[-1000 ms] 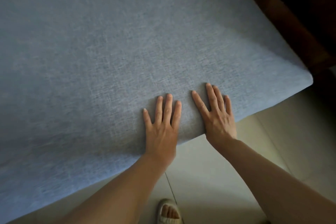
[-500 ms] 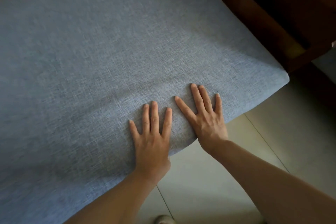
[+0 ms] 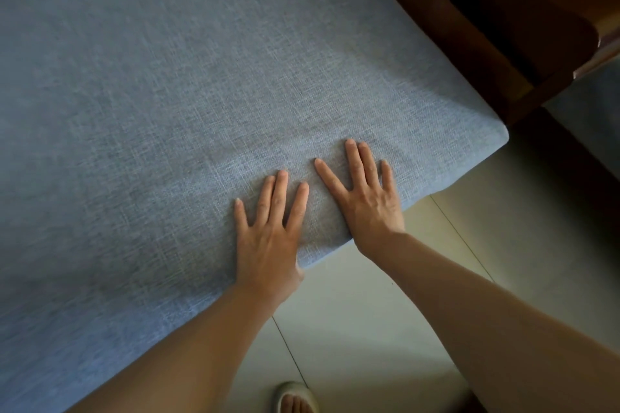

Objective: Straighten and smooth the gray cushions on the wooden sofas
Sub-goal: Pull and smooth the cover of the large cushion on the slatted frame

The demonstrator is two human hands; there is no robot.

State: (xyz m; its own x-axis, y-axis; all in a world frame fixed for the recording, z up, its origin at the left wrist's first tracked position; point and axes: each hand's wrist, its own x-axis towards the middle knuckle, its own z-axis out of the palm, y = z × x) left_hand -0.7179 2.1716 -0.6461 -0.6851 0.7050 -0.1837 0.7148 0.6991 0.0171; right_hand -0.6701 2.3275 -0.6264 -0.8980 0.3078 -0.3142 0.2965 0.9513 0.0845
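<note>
Gray cushion (image 3: 167, 94): flat on seat of wooden sofa frame (image 3: 469, 43), no creases visible across left and centre.
Left hand (image 3: 268, 238): grip flat, fingers straight, pressing near front edge; holds nothing.
Right hand (image 3: 369, 204): same, just beside, nearer front-right corner.
Status, est.: this cushion approx. done; front-right strip in hand. Second cushion (image 3: 590, 117) far right, untouched.

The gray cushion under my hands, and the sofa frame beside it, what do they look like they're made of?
Gray cushion: woven fabric, likely a linen-style weave, matte, with crosshatched threads showing. Sofa frame: apparently dark brown wood, smooth with a slight sheen; the grain is too dim to confirm.
</note>
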